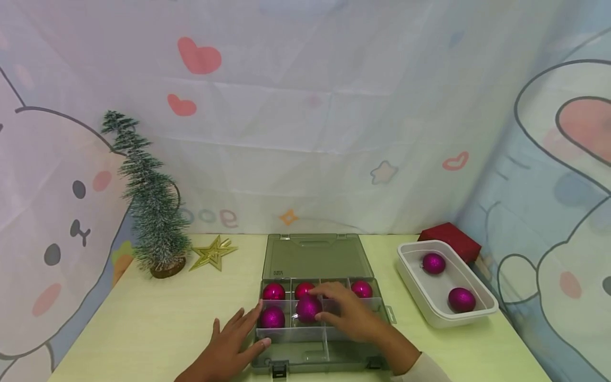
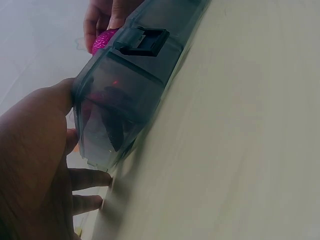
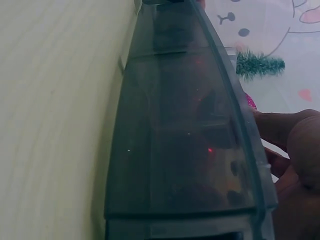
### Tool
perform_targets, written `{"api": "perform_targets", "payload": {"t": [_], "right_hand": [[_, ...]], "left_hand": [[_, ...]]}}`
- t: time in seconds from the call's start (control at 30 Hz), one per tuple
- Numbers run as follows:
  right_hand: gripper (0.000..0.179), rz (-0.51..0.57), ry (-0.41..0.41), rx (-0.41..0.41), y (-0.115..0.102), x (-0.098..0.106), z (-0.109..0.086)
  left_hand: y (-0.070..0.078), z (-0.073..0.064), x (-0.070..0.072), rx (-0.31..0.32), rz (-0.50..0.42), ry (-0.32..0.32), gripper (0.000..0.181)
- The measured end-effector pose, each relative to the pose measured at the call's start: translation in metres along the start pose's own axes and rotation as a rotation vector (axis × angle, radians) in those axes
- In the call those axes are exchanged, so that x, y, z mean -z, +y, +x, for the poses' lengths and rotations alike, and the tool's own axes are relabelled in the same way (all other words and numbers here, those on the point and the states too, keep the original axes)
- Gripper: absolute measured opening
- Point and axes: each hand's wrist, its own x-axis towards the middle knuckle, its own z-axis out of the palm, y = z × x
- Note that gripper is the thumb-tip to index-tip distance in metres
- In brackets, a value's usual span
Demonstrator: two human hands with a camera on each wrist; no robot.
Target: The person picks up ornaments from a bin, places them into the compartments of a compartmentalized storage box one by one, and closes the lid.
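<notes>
My right hand (image 1: 350, 313) pinches a purple glitter bauble (image 1: 308, 309) between thumb and fingers, over the middle-row centre compartment of a grey see-through divider box (image 1: 291, 350). Its raised height shows in the left wrist view, where the bauble (image 2: 104, 42) pokes above the box rim. My left hand (image 1: 229, 342) rests with extended fingers along the box's left edge, its thumb at the rim. Shiny magenta baubles sit in the back row: left (image 1: 274, 291), centre (image 1: 303, 289) and right (image 1: 361, 289). A purple bauble (image 1: 272, 318) lies in the middle-row left compartment.
The box lid (image 1: 317, 257) is folded back behind it. At right, a white tub (image 1: 415, 281) holds two purple baubles, with a red block (image 1: 451, 241) behind. A small artificial tree (image 1: 157, 212) and a gold star (image 1: 215, 253) stand at left.
</notes>
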Motion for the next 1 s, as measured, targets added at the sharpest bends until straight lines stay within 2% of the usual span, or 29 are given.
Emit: {"api": "perform_targets", "payload": {"t": [0.27, 0.43, 0.63, 0.73, 0.83, 1.0], "right_hand": [[0.035, -0.042, -0.02, -0.008, 0.004, -0.003, -0.001], [0.037, -0.046, -0.02, 0.007, 0.005, -0.003, -0.001], [0.038, -0.102, 0.049, 0.08, 0.005, 0.0, 0.0], [0.04, -0.105, 0.086, 0.112, 0.005, 0.006, -0.002], [0.041, -0.063, 0.098, 0.107, 0.006, 0.015, -0.005], [0.04, -0.036, 0.133, 0.041, 0.011, 0.033, -0.015]], "left_hand": [[0.0, 0.0, 0.0, 0.006, -0.004, -0.006, 0.085], [0.001, -0.001, 0.0, 0.0, -0.002, 0.001, 0.085], [0.002, 0.0, 0.001, 0.004, 0.0, 0.004, 0.085], [0.002, 0.0, 0.001, 0.005, -0.002, 0.003, 0.085], [0.002, 0.0, 0.001, 0.006, -0.004, 0.001, 0.085], [0.003, 0.0, 0.001, -0.001, -0.005, -0.002, 0.085]]}}
